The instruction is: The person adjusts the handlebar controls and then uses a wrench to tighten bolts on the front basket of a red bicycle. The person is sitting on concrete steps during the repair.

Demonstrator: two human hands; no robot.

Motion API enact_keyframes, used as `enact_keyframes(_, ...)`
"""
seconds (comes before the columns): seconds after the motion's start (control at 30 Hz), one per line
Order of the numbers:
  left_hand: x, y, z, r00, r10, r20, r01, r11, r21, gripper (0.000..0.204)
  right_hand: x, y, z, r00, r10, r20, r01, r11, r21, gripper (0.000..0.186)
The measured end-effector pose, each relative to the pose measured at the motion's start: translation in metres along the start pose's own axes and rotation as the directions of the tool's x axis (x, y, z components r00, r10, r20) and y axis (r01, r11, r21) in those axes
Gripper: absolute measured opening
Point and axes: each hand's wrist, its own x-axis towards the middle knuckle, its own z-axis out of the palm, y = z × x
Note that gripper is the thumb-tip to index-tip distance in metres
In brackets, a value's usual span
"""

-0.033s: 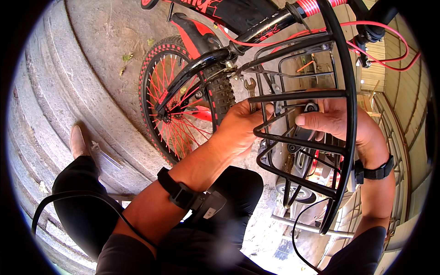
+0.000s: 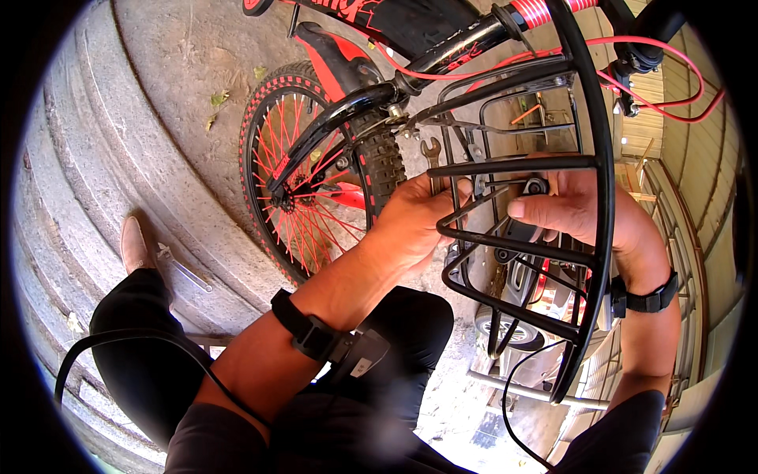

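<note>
Left hand grips a wrench; right hand pinches a bolt inside the black basket.

Left hand holds wrench; right hand grips black basket.

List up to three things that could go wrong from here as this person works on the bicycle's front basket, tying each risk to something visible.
1. The left hand holds a wrench up among the bars of the black wire basket; if it slips, knuckles may strike metal.
2. The right hand pinches a small black fitting inside the basket; it could drop to the ground.
3. The red-spoked front wheel sits just below the left hand, so a dropped tool might catch in it.
</note>
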Motion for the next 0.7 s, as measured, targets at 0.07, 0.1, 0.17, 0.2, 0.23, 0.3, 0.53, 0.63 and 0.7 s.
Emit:
enact_keyframes(0.07,-0.001,-0.004,0.006,0.997,-0.010,-0.074,0.013,0.999,0.041,0.010,0.000,0.007,-0.002,0.997,-0.079,-0.010,0.078,0.992,-0.104,0.036)
enact_keyframes(0.1,-0.002,-0.004,0.009,0.993,-0.010,-0.114,0.018,0.998,0.065,0.011,0.001,0.010,-0.002,0.994,-0.108,-0.010,0.106,0.986,-0.130,0.036)
enact_keyframes(0.17,-0.003,-0.003,0.012,0.988,-0.038,-0.151,0.047,0.997,0.057,0.013,0.000,0.011,-0.001,0.995,-0.095,-0.008,0.094,0.990,-0.100,0.036)
enact_keyframes(0.2,-0.003,-0.001,0.012,0.984,-0.046,-0.173,0.056,0.997,0.055,0.014,0.000,0.010,-0.001,0.996,-0.094,-0.003,0.093,0.991,-0.095,0.036)
enact_keyframes(0.23,-0.003,0.000,0.009,0.984,-0.049,-0.171,0.057,0.998,0.040,0.014,0.001,0.008,-0.002,0.996,-0.091,0.004,0.091,0.990,-0.107,0.036)
enact_keyframes(0.3,-0.004,0.003,0.003,0.984,-0.061,-0.165,0.063,0.998,0.009,0.015,0.001,0.004,-0.003,0.998,-0.064,0.013,0.065,0.994,-0.086,0.036)
enact_keyframes(0.53,-0.008,0.027,0.013,0.895,0.416,-0.160,-0.150,0.619,0.771,0.043,-0.003,0.004,-0.004,0.994,-0.104,0.024,0.106,0.987,-0.124,0.038)
enact_keyframes(0.63,-0.006,0.039,0.004,0.830,0.552,-0.081,-0.196,0.424,0.884,0.043,0.001,0.009,-0.003,0.987,-0.158,0.025,0.160,0.980,-0.117,0.039)
enact_keyframes(0.7,-0.005,0.047,0.005,0.867,0.460,-0.191,-0.158,0.617,0.771,0.041,0.003,0.011,-0.003,0.987,-0.160,0.028,0.162,0.979,-0.121,0.039)
